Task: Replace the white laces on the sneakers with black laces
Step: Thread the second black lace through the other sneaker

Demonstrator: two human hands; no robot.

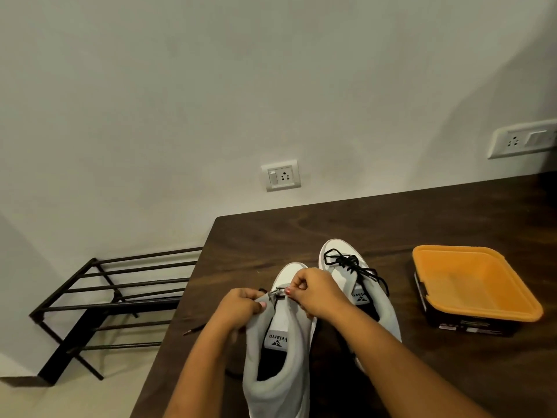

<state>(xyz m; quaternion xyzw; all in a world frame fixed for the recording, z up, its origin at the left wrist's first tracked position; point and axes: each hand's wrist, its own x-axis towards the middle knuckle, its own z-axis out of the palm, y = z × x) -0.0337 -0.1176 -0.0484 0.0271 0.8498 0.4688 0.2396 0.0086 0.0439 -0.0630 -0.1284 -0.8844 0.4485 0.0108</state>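
The right hand [316, 292] has thumb and forefinger pressed together on a short run of black lace [278, 293] at the toe end of the left sneaker [284, 319], with its other fingers curled in beside them. The left hand [244, 306] meets it from the left, fingers curled and pinching the grey eyelet flap. It may hold the lace as well, but the fingers hide that part and we cannot tell which eyelet is being fed. We judge that the flap is gripped to keep the upper spread and steady while the lace goes through the far holes, and that the sneaker points away from us so both hands reach them evenly. A loose lace tip [194, 329] trails on the table [407, 218] to the left of the left forearm, near the table's edge; we take it for the other end of this lace. Just beside the left sneaker, on the right and a little farther off, the right sneaker [333, 248] carries a black lace tied in a bow [346, 263], so we count that half as done. We see no white laces. An orange tub [473, 282] stands well apart to the right, out of the hands' way. Past the table's left edge a black shoe rack [120, 291] stands on the floor, and a wall socket [280, 175] sits on the far wall. Nothing blocks the eyelets but our own crowded fingers.
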